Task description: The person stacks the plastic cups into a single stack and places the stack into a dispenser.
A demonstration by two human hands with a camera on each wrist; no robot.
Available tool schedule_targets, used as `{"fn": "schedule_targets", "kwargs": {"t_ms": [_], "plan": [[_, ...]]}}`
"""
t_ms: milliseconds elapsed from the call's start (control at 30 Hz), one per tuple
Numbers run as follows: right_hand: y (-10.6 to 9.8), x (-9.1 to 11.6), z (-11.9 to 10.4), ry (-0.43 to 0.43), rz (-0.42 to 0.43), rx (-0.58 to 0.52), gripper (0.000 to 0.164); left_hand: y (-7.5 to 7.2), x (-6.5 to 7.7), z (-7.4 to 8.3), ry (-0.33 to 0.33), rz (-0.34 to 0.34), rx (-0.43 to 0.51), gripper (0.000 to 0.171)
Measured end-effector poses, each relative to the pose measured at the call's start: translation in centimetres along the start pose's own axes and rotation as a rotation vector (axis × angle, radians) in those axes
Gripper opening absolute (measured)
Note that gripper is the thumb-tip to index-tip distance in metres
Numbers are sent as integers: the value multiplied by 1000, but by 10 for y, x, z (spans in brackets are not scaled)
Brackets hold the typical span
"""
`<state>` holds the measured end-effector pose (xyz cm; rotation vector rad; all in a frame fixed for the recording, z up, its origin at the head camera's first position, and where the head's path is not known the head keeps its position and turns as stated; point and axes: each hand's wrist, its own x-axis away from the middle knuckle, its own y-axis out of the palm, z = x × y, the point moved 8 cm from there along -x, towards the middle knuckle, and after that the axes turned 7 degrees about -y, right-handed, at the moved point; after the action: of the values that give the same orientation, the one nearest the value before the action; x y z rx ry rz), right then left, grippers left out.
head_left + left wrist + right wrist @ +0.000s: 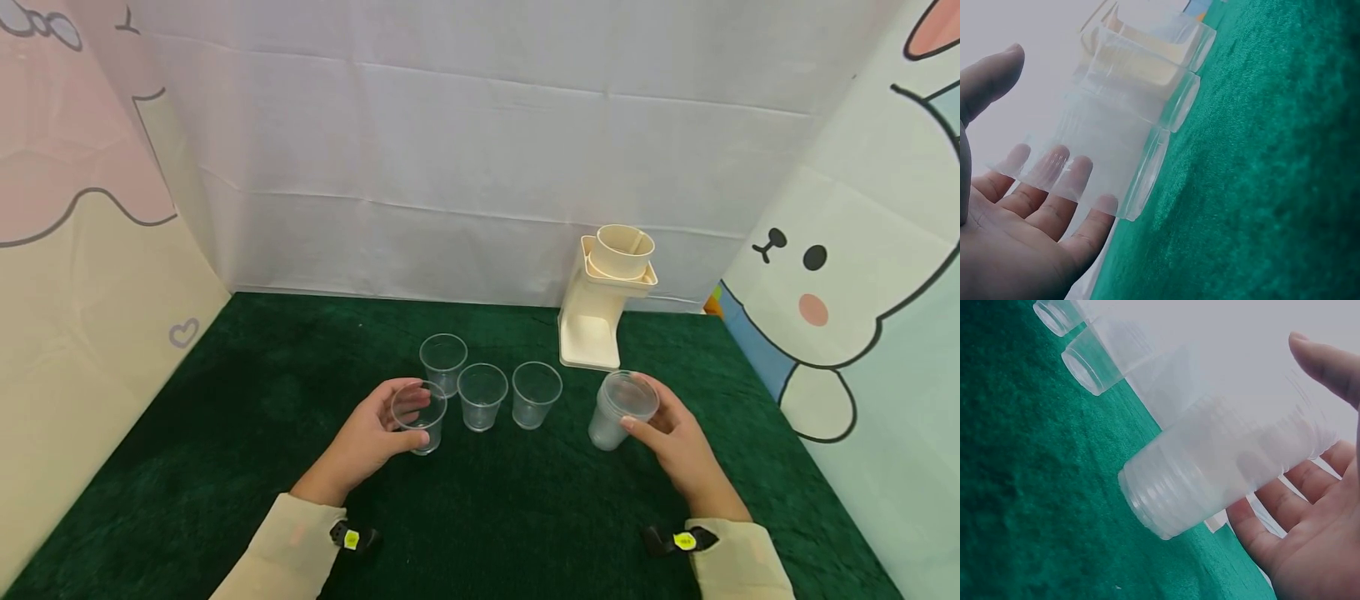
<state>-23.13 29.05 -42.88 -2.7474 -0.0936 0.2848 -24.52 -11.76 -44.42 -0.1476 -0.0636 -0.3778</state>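
Observation:
In the head view my left hand point(372, 429) rests around a clear plastic cup point(420, 417) that stands upright. The left wrist view shows the fingertips point(1075, 175) against this cup's side while the thumb stands apart. Further right, my right hand point(672, 433) is around an upright stack of nested clear cups point(617, 421). Its fingers point(1300, 484) lie along the stack's far side in the right wrist view, the thumb clear of the rim. Between the hands stand more single cups: one at the back point(444, 358), a middle cup point(482, 396) and a right cup point(536, 396).
A cream-coloured stand point(592, 333) with a round cup-like top point(622, 254) is behind the stack, near the back edge. Dark green cloth point(487, 517) covers the table. A white curtain point(450, 167) closes off the back, with printed cartoon panels at both sides.

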Motion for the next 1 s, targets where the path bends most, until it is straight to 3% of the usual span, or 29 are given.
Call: {"fn": "schedule_targets", "kwargs": {"t_ms": [300, 700, 1000], "plan": [[0, -2, 4, -18, 3, -19, 65, 1, 1, 5, 18, -8, 3, 76], [-1, -1, 4, 13, -4, -5, 67, 11, 4, 21, 56, -75, 38, 74], [0, -1, 1, -5, -19, -4, 65, 16, 0, 46, 90, -108, -67, 71]]}}
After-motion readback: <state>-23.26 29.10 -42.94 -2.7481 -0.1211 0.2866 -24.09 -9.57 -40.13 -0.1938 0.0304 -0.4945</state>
